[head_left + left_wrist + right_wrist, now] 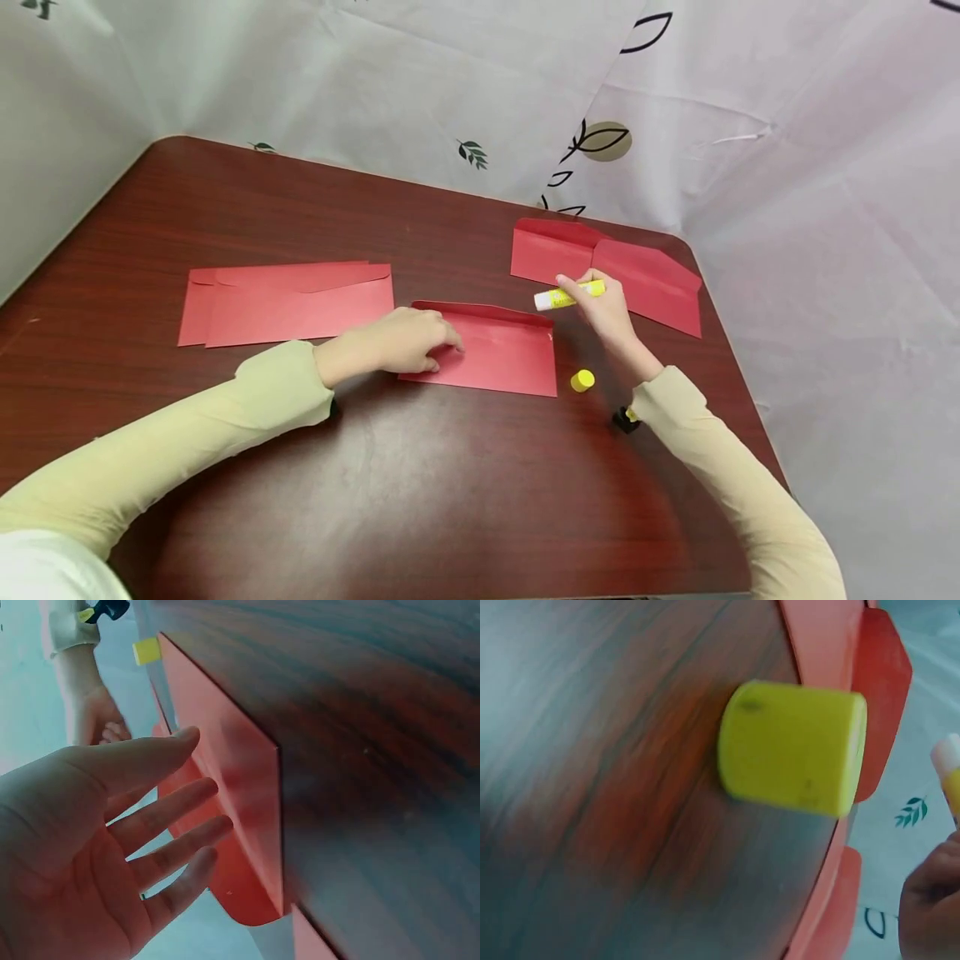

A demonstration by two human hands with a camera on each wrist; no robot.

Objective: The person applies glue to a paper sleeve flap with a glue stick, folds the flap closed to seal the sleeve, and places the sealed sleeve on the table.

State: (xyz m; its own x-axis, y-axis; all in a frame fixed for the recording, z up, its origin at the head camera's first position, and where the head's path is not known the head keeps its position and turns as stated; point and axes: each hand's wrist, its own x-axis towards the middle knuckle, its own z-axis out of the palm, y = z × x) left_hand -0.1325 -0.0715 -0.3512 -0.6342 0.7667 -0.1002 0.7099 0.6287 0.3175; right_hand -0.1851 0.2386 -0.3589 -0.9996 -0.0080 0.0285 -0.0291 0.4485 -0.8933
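A red envelope [502,354] lies in the middle of the table with its flap unfolded toward the far side. On its left part rests my left hand [416,340], fingers spread and slightly bent in the left wrist view. My right hand [609,317] grips a yellow glue stick [581,292] above the table, beyond the envelope's right end. The white tip of the stick points left, over the flap's right corner. A yellow cap [582,381] stands on the table just right of the envelope; it looms large in the right wrist view.
To the left, red envelopes [300,308] lie overlapped. Two more envelopes with raised flaps, one nearer the edge [656,287], lie at the far right behind my right hand. A patterned white cloth [375,92] hangs round the brown table [450,492].
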